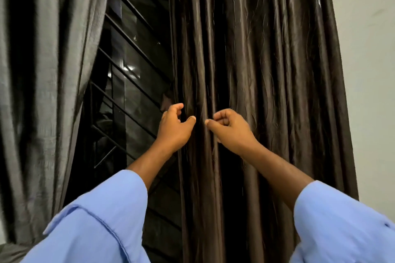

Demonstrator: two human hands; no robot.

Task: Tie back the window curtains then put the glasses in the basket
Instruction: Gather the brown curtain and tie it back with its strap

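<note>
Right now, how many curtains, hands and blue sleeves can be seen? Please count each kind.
Curtains: 2, a grey curtain and a dark brown curtain
Hands: 2, the left hand and the right hand
Blue sleeves: 2, the left sleeve and the right sleeve
Total: 6

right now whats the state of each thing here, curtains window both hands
brown curtain: hanging loose in folds, not tied back
grey curtain: hanging, drawn off to the left side
window: uncovered between the two curtains, barred, dark behind
left hand: fingers curled round the brown curtain's left edge
right hand: fingers curled against a fold of the brown curtain; whether it grips cannot be told
</note>
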